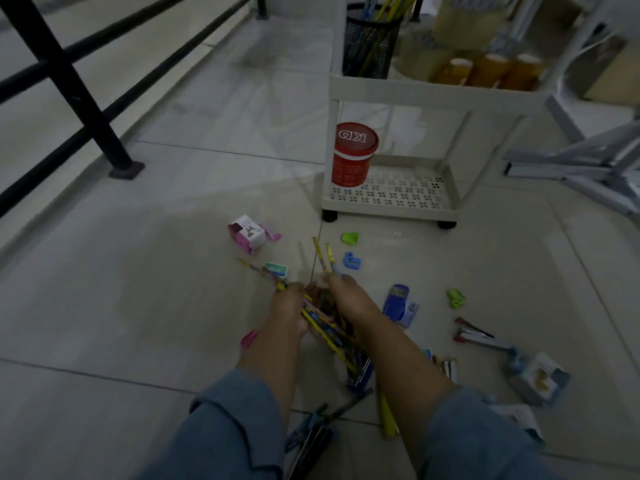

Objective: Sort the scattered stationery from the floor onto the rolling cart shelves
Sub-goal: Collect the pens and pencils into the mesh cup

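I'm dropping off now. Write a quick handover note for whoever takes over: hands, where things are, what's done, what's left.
Left hand grips a bundle of pencils low over the floor. Right hand pinches the same bundle near its far end.
Cart: the upper shelf holds a mesh cup with pencils in it and tape rolls. The bottom shelf holds a red tub.
Left: shelve the bundle, then the pink box, green sharpener, blue sharpener and the items scattered to the right.
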Available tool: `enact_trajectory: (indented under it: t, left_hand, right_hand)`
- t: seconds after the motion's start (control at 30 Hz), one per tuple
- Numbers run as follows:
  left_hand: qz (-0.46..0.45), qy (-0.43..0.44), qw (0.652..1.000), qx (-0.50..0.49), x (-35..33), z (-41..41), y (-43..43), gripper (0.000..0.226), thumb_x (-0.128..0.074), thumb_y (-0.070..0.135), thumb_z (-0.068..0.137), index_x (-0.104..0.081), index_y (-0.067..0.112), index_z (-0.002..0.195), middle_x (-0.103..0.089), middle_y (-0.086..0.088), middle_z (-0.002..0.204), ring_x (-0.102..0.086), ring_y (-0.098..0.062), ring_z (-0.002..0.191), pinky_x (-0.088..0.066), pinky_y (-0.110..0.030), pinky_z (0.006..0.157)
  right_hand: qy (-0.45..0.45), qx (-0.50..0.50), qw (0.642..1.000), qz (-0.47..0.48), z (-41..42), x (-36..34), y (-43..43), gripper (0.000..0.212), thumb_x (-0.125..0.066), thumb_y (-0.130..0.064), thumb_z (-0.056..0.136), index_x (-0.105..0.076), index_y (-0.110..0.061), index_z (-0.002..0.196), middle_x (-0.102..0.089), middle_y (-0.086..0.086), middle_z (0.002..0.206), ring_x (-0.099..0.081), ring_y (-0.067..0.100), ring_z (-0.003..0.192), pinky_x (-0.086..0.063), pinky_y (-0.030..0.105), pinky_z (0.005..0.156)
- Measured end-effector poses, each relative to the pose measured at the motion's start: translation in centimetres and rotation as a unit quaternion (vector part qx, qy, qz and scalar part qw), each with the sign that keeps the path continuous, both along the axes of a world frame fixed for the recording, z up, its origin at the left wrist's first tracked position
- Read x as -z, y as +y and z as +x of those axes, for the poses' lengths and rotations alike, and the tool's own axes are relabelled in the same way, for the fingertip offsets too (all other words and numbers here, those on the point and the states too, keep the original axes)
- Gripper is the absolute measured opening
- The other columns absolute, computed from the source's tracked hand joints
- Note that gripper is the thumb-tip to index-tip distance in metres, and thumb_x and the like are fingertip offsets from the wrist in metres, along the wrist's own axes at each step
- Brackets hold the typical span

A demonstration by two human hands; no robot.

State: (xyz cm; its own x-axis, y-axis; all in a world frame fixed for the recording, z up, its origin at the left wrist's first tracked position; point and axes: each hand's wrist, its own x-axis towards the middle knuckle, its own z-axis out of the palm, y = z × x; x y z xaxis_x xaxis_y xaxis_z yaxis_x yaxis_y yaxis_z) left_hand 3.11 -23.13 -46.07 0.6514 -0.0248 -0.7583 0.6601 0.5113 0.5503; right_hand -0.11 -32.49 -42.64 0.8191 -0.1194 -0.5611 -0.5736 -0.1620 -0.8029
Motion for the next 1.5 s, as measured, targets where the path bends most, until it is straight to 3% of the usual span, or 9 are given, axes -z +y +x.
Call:
enact_trajectory:
  t: [0.1, 0.23, 0.33, 0.47, 0.7, 0.9, 1.13, 1.3, 1.5]
  left_hand:
    - [0.055, -0.021, 0.998, 0.001, 0.1, -0.1, -0.4, 0.017, -0.04, 0.011, 0.098, -0.052, 0.004, 0.088, -0.054, -0.01, 0.072, -0.059, -0.017, 0.049, -0.05, -0.023, 0.049]
    - [0.056, -0.051, 0.995, 0.059, 0.6, -0.7, -1.9, 0.048, -0.046, 0.042, 0.095, -0.049, 0.009, 0.13, -0.062, -0.017, 0.119, -0.063, -0.032, 0.104, -0.053, -0.044, 0.086]
    - [0.076, -0.079, 0.992, 0.061, 0.6, -1.4, -2.5, 0.059, -0.049, 0.056, 0.088, -0.053, 0.012, 0.127, -0.064, -0.012, 0.115, -0.062, -0.029, 0.105, -0.05, -0.049, 0.095]
    - [0.101, -0.076, 0.985, 0.116, 0.8, -1.3, -2.0, 0.086, -0.073, 0.056, 0.066, -0.048, 0.008, 0.133, -0.061, -0.011, 0.123, -0.06, -0.027, 0.111, -0.048, -0.045, 0.098]
    - [0.113, -0.02, 0.993, 0.012, 1.5, -0.3, -1.4, 0.032, -0.065, 0.019, 0.082, -0.062, -0.005, 0.103, -0.064, -0.015, 0.083, -0.065, -0.033, 0.079, -0.057, -0.045, 0.078]
    - [0.011, -0.011, 0.992, -0.122, -0.8, 1.7, -0.2, 0.022, -0.057, 0.015, 0.09, -0.046, 0.011, 0.071, -0.046, -0.006, 0.065, -0.05, -0.019, 0.056, -0.047, -0.03, 0.053]
    - [0.038, -0.087, 0.963, -0.251, -2.3, 3.1, 0.9, 0.023, -0.071, 0.017, 0.082, -0.052, 0.011, 0.072, -0.056, -0.001, 0.056, -0.051, -0.008, 0.035, -0.046, -0.023, 0.043]
    - [0.007, -0.101, 0.955, -0.278, -3.2, 2.0, -2.5, 0.044, -0.073, 0.012, 0.081, -0.049, 0.01, 0.118, -0.058, -0.005, 0.069, -0.053, -0.008, 0.037, -0.049, -0.022, 0.044]
    - [0.025, -0.099, 0.926, -0.365, -3.9, 3.2, -1.6, 0.024, -0.071, 0.014, 0.082, -0.055, 0.005, 0.097, -0.061, -0.007, 0.076, -0.053, -0.01, 0.046, -0.05, -0.02, 0.046]
  right_hand:
    - [0.04, -0.017, 0.999, 0.025, 0.1, 0.0, 0.3, 0.063, -0.021, -0.058, 0.089, -0.046, -0.013, 0.127, -0.048, 0.012, 0.133, -0.048, 0.03, 0.118, -0.037, 0.038, 0.104]
    - [-0.013, -0.036, 0.996, -0.079, 0.0, 0.4, -0.1, 0.045, -0.016, -0.027, 0.103, -0.049, 0.002, 0.113, -0.053, 0.02, 0.109, -0.05, 0.029, 0.103, -0.033, 0.026, 0.078]
    - [-0.036, -0.046, 0.989, -0.134, 0.0, 1.2, 0.3, 0.028, -0.024, -0.018, 0.102, -0.043, -0.009, 0.083, -0.041, 0.003, 0.072, -0.043, 0.018, 0.068, -0.028, 0.029, 0.059]
    - [-0.076, -0.062, 0.989, -0.113, -0.7, 1.2, 0.3, 0.027, -0.038, -0.007, 0.095, -0.062, 0.007, 0.094, -0.062, 0.02, 0.089, -0.057, 0.027, 0.079, -0.042, 0.03, 0.065]
    - [-0.093, -0.01, 0.995, 0.027, -1.0, 0.9, -1.2, 0.038, -0.065, -0.004, 0.084, -0.06, -0.001, 0.122, -0.068, 0.012, 0.109, -0.064, 0.015, 0.093, -0.051, 0.008, 0.072]
    - [-0.084, -0.017, 0.995, 0.057, 0.0, -0.5, -2.0, 0.027, -0.056, -0.022, 0.092, -0.065, -0.01, 0.114, -0.068, 0.005, 0.115, -0.063, 0.015, 0.103, -0.049, 0.026, 0.093]
    - [-0.01, 0.305, 0.928, 0.214, 0.2, 0.7, -3.6, 0.05, -0.023, -0.038, 0.102, -0.052, -0.008, 0.129, -0.054, 0.009, 0.133, -0.042, 0.025, 0.13, -0.031, 0.043, 0.107]
    - [-0.014, 0.37, 0.879, 0.302, 0.1, 0.8, -1.7, 0.051, -0.021, -0.034, 0.103, -0.053, -0.001, 0.126, -0.054, 0.012, 0.134, -0.046, 0.025, 0.128, -0.04, 0.038, 0.104]
    - [-0.057, 0.359, 0.89, 0.276, 0.1, 0.3, -2.0, 0.05, -0.025, -0.039, 0.102, -0.045, -0.008, 0.136, -0.045, 0.005, 0.142, -0.035, 0.019, 0.136, -0.027, 0.04, 0.112]
